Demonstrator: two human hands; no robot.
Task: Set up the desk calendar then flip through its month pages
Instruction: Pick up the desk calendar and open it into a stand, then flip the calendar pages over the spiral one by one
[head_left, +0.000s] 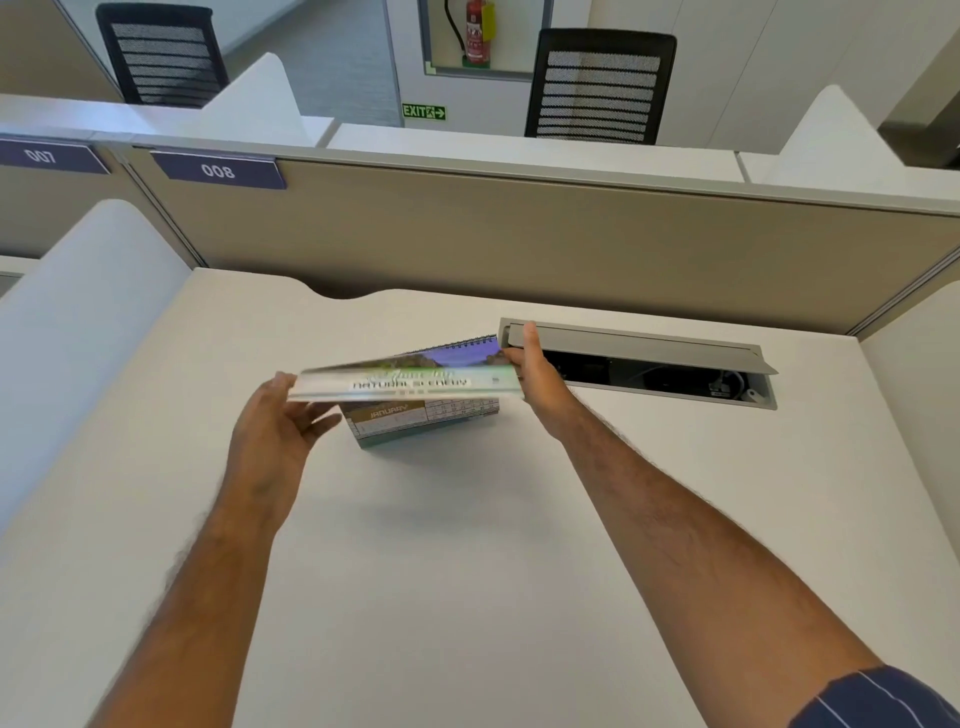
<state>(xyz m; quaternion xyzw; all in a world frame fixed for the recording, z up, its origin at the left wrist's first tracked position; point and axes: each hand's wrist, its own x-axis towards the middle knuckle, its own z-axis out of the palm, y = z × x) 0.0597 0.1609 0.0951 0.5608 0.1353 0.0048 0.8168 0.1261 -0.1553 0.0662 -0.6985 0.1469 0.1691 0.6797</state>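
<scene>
**While the cover sheet is mid-swing: turning the first page cleanly**

While lifted on its spiral binding (470, 343), hangs near level, blurred with motion: the cover page (410, 382) of the desk calendar (426, 415), standing on the white desk (467, 545) just in front of the open cable tray (639, 358).

Left hand (275, 431): fingers (311, 415) loosely spread, cupped under the cover's left edge, supporting rather than pinching. Right hand (535, 374): fingers closed on the cover's right corner, thumb on top.

Best done, probably, by carrying both edges up and over together, keeping the sheet flat so the wire loops do not snag or tear the holes. Worth steadying the base too, since a light stand may well tip backward toward the tray.

Legible: "NATURAL SCENERY" on the cover, "JANUARY" on the page beneath, "007" and "008" on the partition tags (218, 170), "EXIT" on the green sign (424, 111). Date grid too small to read.
</scene>
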